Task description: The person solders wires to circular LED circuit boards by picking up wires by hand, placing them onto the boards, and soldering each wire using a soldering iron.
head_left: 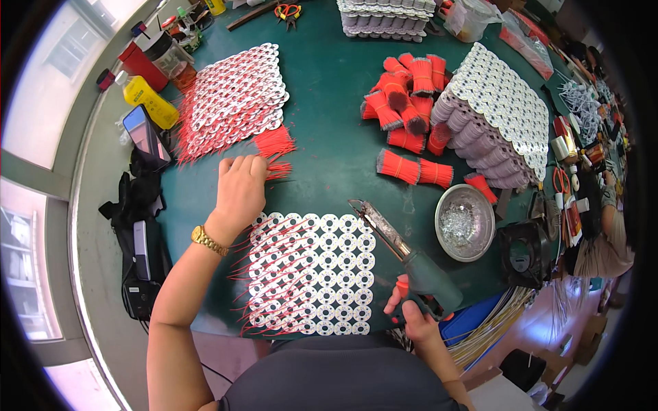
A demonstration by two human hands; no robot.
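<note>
A panel of round white circuit boards [336, 260] lies on the table in front of me. Thin red wires [277, 284] run across its left columns and hang past its left edge. Beyond the panel, my left hand [240, 188] is closed, its fingertips at a small pile of cut red wires [275, 140]; the pinch itself is partly hidden. My right hand [411, 315] grips the handle of a green soldering gun [433, 281]. Its metal barrel points up and left, with the tip above the panel's far right corner, apart from the boards.
Stacked, wired panels [236, 96] stand at the far left, near a yellow bottle [151, 99] and a phone [145, 133]. Bundled red wires [397, 89] and a tall stack of bare panels [500, 103] stand far right. A metal bowl [489, 236] sits beside the gun; pliers [288, 12] lie behind.
</note>
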